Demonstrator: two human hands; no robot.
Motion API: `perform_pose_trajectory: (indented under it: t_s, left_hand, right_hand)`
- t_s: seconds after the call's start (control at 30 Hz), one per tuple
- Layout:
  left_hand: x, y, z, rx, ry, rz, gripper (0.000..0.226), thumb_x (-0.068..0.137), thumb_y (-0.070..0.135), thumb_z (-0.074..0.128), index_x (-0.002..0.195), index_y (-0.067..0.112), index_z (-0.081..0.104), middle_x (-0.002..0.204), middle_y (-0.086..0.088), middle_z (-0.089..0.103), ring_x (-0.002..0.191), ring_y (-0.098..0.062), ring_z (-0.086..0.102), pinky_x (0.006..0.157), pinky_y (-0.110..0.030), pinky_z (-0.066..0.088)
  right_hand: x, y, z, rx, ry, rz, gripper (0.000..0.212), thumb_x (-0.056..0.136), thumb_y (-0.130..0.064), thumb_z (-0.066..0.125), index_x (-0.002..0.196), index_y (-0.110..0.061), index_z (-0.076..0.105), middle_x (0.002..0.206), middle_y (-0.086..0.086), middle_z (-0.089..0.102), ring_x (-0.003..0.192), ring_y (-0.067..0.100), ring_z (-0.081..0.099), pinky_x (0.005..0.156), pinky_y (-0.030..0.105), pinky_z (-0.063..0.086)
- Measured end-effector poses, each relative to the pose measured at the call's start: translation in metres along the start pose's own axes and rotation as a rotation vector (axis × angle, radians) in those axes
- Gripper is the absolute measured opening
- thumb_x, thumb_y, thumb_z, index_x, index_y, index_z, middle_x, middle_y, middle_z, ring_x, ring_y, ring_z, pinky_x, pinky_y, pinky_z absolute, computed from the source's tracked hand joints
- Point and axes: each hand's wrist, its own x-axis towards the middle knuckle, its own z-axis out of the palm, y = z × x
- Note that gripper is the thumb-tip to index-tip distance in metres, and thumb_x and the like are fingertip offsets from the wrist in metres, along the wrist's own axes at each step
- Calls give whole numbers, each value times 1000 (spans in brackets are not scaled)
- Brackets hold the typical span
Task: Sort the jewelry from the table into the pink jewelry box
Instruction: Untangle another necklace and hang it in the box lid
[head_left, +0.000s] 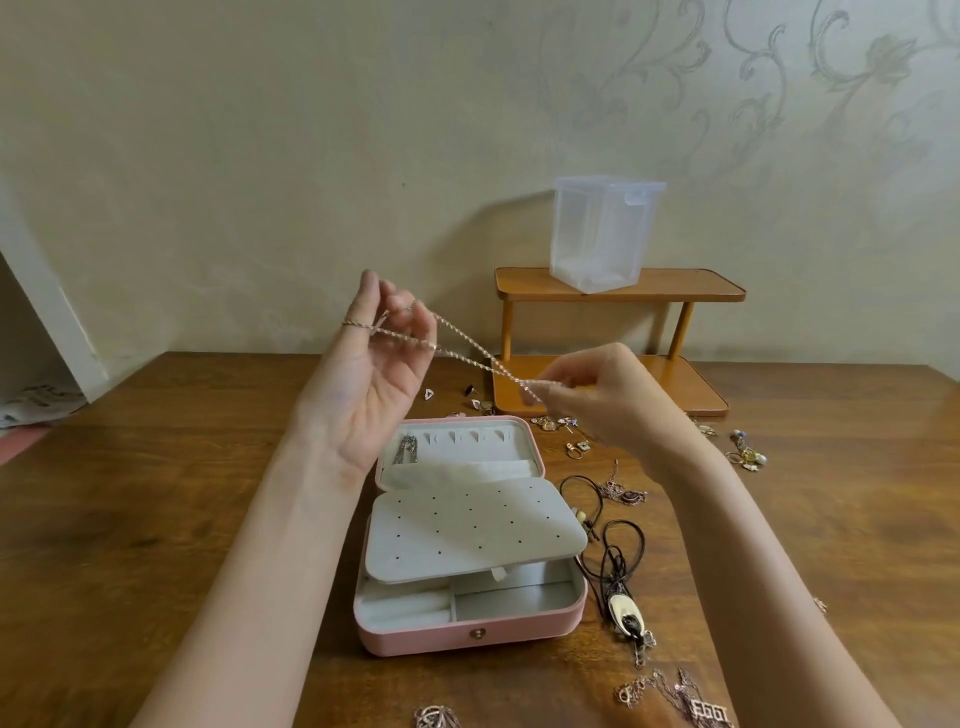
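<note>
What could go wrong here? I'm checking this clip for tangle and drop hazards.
1. The chain is stretched in the air between the left hand and right hand, with its strands crossing near the right fingers; it may knot.
2. If either pinch slips, it could land on the loose jewelry beside the box and tangle there.
3. The perforated panel covers much of the tray, so lowering the chain may snag.

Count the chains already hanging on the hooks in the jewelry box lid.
1. A silver chain hangs at the left end of the hook row in the open lid of the pink jewelry box; the other hooks look bare. The left wrist may hide a little.
</note>
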Motion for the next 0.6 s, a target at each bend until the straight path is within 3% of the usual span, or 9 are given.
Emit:
perform_pose_trajectory:
  t_s: [0.07,0.13,0.2,0.27,0.3,0.37,0.47,0.6]
  left_hand:
    - [0,5,-4,-33,-17,-75,19,85,22,53,72,8,55,65,0,52,56,-5,51,48,-10,46]
    - [1,7,-10,88,30,-138,20,89,21,51,75,9,56,65,2,51,53,-3,46,38,-10,38]
    - [2,3,-19,441,139,-75,18,92,19,50,79,10,57,68,2,51,54,-3,43,36,-10,34]
    - [3,-5,-28,1026,203,80,13,93,16,53,83,14,61,77,0,54,61,-5,44,45,-10,38]
    - [3,-9,-31,1246,163,149,11,92,17,55,84,18,62,81,-1,57,65,-6,47,51,-12,42]
    - [3,-13,-32,1461,-10,161,10,90,19,58,83,23,64,84,2,63,68,-3,53,58,-12,45]
    - [-1,-10,-27,1567,-237,57,6,85,24,62,84,28,67,85,11,67,77,3,61,70,-14,47]
    - [-6,2,-25,1623,-314,12,10,85,26,61,83,27,71,78,11,70,79,3,61,76,-20,43]
  right_hand:
    - [-2,-1,-4,201,0,57,25,87,-26,62,81,-3,70,56,1,56,38,2,37,37,11,25]
    - [-3,-1,-9,398,-10,132,26,89,-26,59,78,-4,67,51,-2,49,41,6,31,37,15,21]
    - [-3,-1,-12,506,-44,161,24,93,-23,54,81,-4,64,48,-4,44,40,6,27,35,15,19]
    - [-2,0,-12,601,-60,163,24,97,-17,46,89,-3,62,46,-2,45,36,6,24,34,16,17]
    - [-2,1,-12,659,-54,163,24,99,-14,41,92,-2,62,47,0,46,35,6,23,34,17,16]
    - [0,4,-13,797,-14,161,27,99,-7,35,98,-1,60,51,3,49,36,6,25,33,16,19]
    - [5,10,-17,992,74,174,26,98,-4,34,100,0,59,59,3,49,41,6,29,35,16,23]
    - [8,14,-22,1106,207,156,25,95,-2,36,92,-3,61,64,2,49,50,9,35,42,18,30]
